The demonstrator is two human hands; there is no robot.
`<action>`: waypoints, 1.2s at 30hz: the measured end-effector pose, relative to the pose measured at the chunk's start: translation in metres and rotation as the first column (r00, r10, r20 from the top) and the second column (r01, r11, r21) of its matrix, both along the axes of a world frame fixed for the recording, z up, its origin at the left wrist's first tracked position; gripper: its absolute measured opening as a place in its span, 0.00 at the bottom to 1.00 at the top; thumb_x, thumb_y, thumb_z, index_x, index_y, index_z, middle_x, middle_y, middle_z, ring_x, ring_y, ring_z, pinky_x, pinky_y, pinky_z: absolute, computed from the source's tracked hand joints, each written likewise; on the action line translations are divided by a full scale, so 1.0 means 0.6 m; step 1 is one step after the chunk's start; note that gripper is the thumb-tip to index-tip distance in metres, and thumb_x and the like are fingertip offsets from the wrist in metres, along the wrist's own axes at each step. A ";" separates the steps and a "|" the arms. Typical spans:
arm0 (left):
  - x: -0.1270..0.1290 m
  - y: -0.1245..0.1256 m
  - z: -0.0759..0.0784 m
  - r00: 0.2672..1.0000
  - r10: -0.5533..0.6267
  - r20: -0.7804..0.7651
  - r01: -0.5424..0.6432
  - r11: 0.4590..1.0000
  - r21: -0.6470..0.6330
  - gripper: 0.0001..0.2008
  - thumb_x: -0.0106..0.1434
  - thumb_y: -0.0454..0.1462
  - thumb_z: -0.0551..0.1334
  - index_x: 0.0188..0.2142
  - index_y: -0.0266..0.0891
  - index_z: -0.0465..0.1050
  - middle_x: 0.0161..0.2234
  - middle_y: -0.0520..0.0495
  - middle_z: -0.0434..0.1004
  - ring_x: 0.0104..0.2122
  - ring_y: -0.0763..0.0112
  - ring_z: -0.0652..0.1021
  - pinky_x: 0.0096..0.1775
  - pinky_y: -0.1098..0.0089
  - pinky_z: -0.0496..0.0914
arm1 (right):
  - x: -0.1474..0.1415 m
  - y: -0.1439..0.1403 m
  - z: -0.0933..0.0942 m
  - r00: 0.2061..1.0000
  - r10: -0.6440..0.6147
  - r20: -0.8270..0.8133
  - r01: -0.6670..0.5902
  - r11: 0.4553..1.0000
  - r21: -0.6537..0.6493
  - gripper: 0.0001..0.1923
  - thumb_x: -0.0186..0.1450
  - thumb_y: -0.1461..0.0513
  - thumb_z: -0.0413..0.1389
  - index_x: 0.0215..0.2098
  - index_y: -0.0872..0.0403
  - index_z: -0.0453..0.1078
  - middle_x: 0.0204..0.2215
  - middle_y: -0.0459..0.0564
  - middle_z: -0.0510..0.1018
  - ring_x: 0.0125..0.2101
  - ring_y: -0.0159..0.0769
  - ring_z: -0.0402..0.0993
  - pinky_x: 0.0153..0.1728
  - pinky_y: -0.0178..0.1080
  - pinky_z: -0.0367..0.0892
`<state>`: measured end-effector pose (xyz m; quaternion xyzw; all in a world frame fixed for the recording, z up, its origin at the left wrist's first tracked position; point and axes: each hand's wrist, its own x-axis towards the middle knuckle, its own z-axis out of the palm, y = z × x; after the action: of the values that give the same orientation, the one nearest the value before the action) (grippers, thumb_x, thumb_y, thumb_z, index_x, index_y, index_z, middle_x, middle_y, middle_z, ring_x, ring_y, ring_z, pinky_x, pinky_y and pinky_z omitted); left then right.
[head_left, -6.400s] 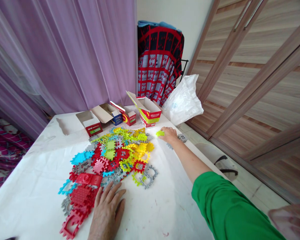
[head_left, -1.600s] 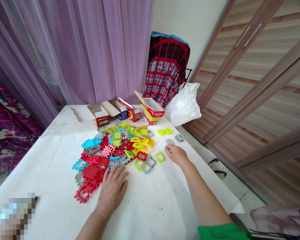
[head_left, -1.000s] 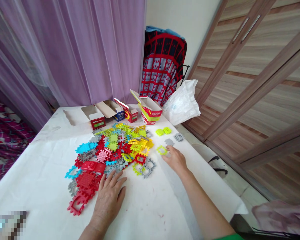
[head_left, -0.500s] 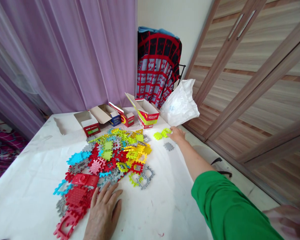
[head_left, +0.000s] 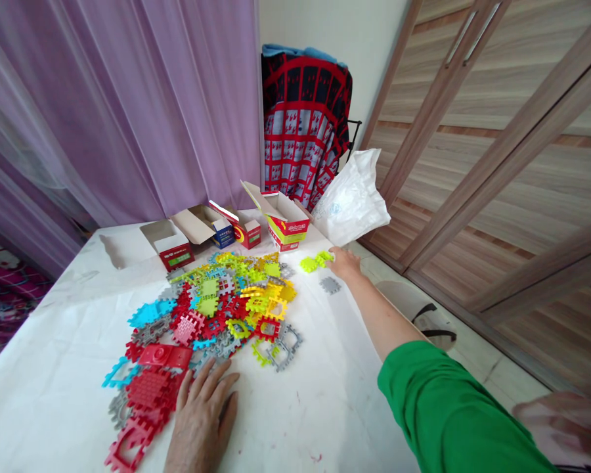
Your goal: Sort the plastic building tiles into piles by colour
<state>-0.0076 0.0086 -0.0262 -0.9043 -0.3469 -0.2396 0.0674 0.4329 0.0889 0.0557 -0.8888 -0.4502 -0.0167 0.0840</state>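
Note:
A heap of flat interlocking plastic pieces [head_left: 217, 309] in red, lime, yellow, blue and grey lies on the white table [head_left: 59, 368]. My left hand [head_left: 201, 417] rests flat on the table at the heap's near edge, fingers spread, beside red pieces [head_left: 150, 387]. My right hand [head_left: 345, 263] is stretched to the far right of the table. Its fingertips pinch a lime-green piece [head_left: 326, 257] against a small group of lime-green pieces [head_left: 308, 264] set apart from the heap. A lone grey piece [head_left: 330, 285] lies just nearer than that hand.
Several small open cardboard boxes [head_left: 226, 230] stand along the table's far edge. A white plastic bag [head_left: 352, 200] lies at the far right corner. Purple curtains hang behind. A red patterned cloth [head_left: 303, 135] hangs in the corner, with wooden wardrobe doors to the right.
My right hand took a lime-green frame piece from beside the heap and carried it to the far right, to the separate lime-green group. My left hand stayed flat on the table.

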 end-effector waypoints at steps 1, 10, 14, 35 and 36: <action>0.000 0.000 0.000 1.000 0.002 -0.001 -0.002 1.000 -0.001 0.13 0.63 0.39 0.57 0.46 0.51 0.74 0.51 0.52 0.77 0.55 0.59 0.71 0.60 0.55 0.52 | -0.007 -0.005 -0.001 1.000 0.027 0.010 -0.027 0.999 0.032 0.19 0.63 0.59 0.55 0.53 0.49 0.70 0.50 0.55 0.75 0.51 0.47 0.68 0.49 0.47 0.62; 0.002 -0.005 -0.001 0.999 0.034 0.009 -0.033 0.995 -0.089 0.13 0.63 0.37 0.58 0.46 0.50 0.74 0.52 0.49 0.77 0.57 0.57 0.70 0.60 0.52 0.53 | -0.152 -0.033 -0.026 0.854 0.490 -0.174 -0.451 0.864 0.222 0.13 0.63 0.61 0.55 0.46 0.50 0.74 0.45 0.48 0.79 0.41 0.36 0.75 0.43 0.36 0.66; 0.005 -0.008 0.002 0.999 0.033 0.030 -0.030 0.996 -0.090 0.12 0.64 0.37 0.57 0.45 0.49 0.74 0.51 0.49 0.77 0.56 0.57 0.70 0.59 0.50 0.54 | -0.207 -0.024 -0.019 0.825 0.550 -0.133 -0.516 0.828 0.220 0.17 0.61 0.60 0.57 0.49 0.50 0.73 0.46 0.49 0.78 0.45 0.37 0.73 0.46 0.36 0.66; 0.007 -0.010 0.004 0.998 0.041 0.057 -0.033 0.991 -0.132 0.13 0.64 0.36 0.56 0.46 0.49 0.74 0.52 0.48 0.77 0.56 0.55 0.70 0.58 0.47 0.56 | -0.184 -0.030 -0.021 0.711 0.276 -0.647 0.006 0.917 0.399 0.05 0.58 0.64 0.55 0.31 0.52 0.73 0.32 0.47 0.80 0.35 0.36 0.77 0.38 0.37 0.69; 0.007 -0.009 0.004 0.997 0.037 0.061 -0.029 0.991 -0.129 0.12 0.64 0.36 0.56 0.46 0.48 0.74 0.52 0.48 0.77 0.56 0.55 0.70 0.59 0.48 0.56 | -0.181 -0.033 -0.026 0.661 0.265 -0.702 0.045 0.920 0.390 0.05 0.58 0.64 0.54 0.30 0.52 0.72 0.30 0.46 0.79 0.32 0.35 0.77 0.35 0.35 0.70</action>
<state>-0.0037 0.0029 -0.0241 -0.8928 -0.3785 -0.2440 0.0021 0.3244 0.0689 0.0402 -0.7550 -0.4187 0.2667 0.4285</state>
